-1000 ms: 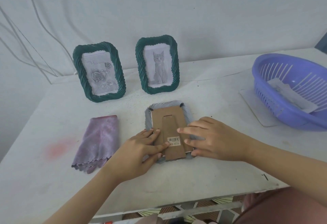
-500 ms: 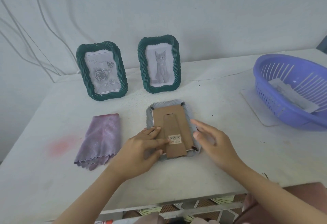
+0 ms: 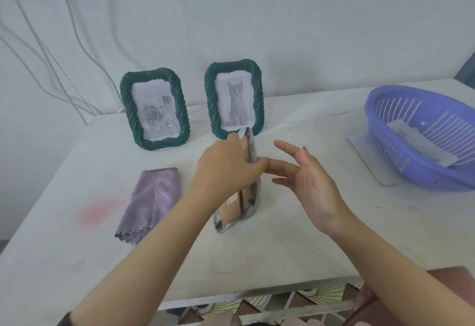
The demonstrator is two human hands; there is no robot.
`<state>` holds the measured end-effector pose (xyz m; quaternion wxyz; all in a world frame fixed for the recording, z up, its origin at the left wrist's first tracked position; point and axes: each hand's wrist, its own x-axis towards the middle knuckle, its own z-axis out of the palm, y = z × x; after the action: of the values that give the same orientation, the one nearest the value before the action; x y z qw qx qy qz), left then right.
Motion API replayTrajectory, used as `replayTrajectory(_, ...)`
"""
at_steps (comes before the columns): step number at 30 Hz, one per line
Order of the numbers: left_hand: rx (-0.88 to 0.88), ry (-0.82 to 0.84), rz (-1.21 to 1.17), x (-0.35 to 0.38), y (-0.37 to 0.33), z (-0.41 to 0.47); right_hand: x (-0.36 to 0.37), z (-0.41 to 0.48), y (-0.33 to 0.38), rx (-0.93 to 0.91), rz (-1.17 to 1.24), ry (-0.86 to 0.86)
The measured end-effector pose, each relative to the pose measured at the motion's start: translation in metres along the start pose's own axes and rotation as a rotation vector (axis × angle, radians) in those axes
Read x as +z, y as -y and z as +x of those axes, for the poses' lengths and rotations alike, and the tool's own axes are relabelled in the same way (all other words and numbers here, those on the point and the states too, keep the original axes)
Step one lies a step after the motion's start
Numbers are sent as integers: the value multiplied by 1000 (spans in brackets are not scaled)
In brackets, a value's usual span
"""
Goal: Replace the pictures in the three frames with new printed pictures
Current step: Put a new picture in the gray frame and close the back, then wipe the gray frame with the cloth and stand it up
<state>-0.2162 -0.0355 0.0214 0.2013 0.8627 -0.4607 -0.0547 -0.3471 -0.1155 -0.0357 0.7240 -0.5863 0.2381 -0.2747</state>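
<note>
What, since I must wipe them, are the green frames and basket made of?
Green frames: probably moulded plastic or resin, slight sheen on twisted ribs. Basket: plastic, smooth lilac walls with moulded slots.

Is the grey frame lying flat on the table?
No, the left hand grips the grey frame, which is tipped up on edge with only its near end down.

Front of the grey frame [image 3: 257, 186] faces away, not visible; left hand [image 3: 226, 171] covers most of its cardboard back. Back label too small to read. Purple basket [image 3: 380, 120] cut off at right edge, its wall hides part of the paper [image 3: 421, 143] inside. Script on rose print [image 3: 154, 114] illegible.
</note>
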Motion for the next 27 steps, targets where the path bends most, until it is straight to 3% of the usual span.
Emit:
replayTrajectory(4,-91,-32,-319,-13,16,0,-3,1,-6,-18,-157,-61)
replayTrajectory(8,-299,-11,-763,5,43,-5,-11,-3,-17,-43,-387,-129)
replayTrajectory(10,-360,-13,-858,22,51,-11,-15,-5,-24,-47,-528,-137)
replayTrajectory(16,-266,-155,-456,56,69,-23,-20,-5,-45,-152,-1004,-81)
replayTrajectory(22,-106,-329,-84,53,95,-28,-20,-6,-53,-199,-1116,-87)
replayTrajectory(25,-220,-431,8,39,121,-28,-19,-6,-55,-203,-1125,-84)
replayTrajectory(27,-375,-355,32,29,141,-30,-20,-6,-56,-196,-1119,-83)
